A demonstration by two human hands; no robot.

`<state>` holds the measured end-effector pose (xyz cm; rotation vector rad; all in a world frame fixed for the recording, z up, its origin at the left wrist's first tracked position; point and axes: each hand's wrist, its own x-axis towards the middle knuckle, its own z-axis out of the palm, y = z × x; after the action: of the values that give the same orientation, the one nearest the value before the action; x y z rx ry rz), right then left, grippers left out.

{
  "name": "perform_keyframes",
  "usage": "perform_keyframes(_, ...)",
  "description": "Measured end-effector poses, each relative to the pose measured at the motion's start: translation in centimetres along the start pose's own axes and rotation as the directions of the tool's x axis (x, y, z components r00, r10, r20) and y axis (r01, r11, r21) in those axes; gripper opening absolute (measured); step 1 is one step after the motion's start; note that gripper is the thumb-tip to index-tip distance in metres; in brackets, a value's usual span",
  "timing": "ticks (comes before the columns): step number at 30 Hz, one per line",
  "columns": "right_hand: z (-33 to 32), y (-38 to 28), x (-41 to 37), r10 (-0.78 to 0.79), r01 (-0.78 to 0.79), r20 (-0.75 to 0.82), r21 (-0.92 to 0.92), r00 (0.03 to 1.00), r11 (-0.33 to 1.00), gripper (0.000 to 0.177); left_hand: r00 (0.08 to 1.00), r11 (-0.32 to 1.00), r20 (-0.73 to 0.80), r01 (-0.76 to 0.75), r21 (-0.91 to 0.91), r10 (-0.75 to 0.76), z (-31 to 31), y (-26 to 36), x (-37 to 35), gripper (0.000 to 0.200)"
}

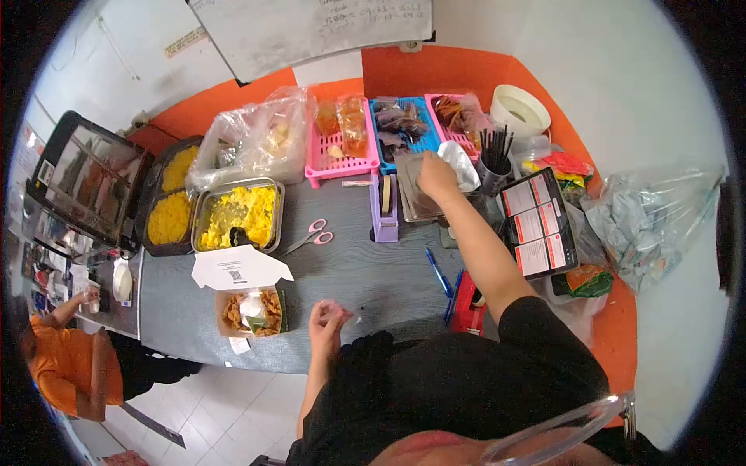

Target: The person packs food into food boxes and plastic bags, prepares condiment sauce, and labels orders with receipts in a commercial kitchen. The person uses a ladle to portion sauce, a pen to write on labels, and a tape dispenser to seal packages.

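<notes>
- Plastic baskets: 3. These are a pink basket [342,165], a blue basket [426,144] and a second pink basket [465,141].
- Steel tray [199,221] of yellow food: 1.
- Black tray [148,213] with two compartments of yellow food: 1.
- Scissors [311,235], pink handles: 1 pair.
- Blue pens: 2, one pen [439,272] and another pen [452,301].
- Open takeaway box [241,269]: 1.
- Purple tape dispenser [385,211]: 1.
- Clear plastic bags: 2, a left bag [249,136] and a right bag [645,225].
- Cup of black straws [494,172]: 1.
- Wearer's hands: 2, left hand [326,320] and right hand [437,177].
</notes>
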<state>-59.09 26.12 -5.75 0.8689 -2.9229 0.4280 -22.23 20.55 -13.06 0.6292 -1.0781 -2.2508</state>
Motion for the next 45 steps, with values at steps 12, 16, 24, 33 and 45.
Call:
perform_keyframes(12, -1.3, -5.4, -4.7, -0.104, 0.115, -0.054, 0.630, 0.993, 0.768, 0.037, 0.979, 0.992, -0.162, 0.118, -0.048, -0.124, -1.6, 2.6, -3.6, 0.036)
perform_keyframes(16, 5.6, -10.5, -8.9, -0.424, -0.702, 0.561, 0.605, 0.711, -0.376, 0.028, 0.986, 0.994, -0.131, 0.106, -0.010, -0.106, -1.5, 3.0, -3.3, 0.038)
perform_keyframes(24, 9.8, -8.6, -14.1, -0.339, -0.757, 0.687, 0.636, 0.643, -0.147, 0.035, 0.986, 0.997, -0.147, 0.074, -0.002, -0.073, -1.5, 3.2, -4.3, 0.036)
perform_keyframes(33, -1.3, 2.1, -11.0, 0.026, -0.032, 0.094, 0.062, 0.995, 0.998, 0.034, 0.990, 0.992, -0.070, 0.123, -0.038, -0.126, 0.3, 2.5, -3.0, 0.029)
perform_keyframes(45, -0.1, 5.9, -2.5, 0.030, 0.111, -0.129, 0.931, 0.991, 0.348, 0.020, 0.994, 0.996, -0.064, 0.088, -0.032, -0.090, -0.3, 2.2, -3.4, 0.027)
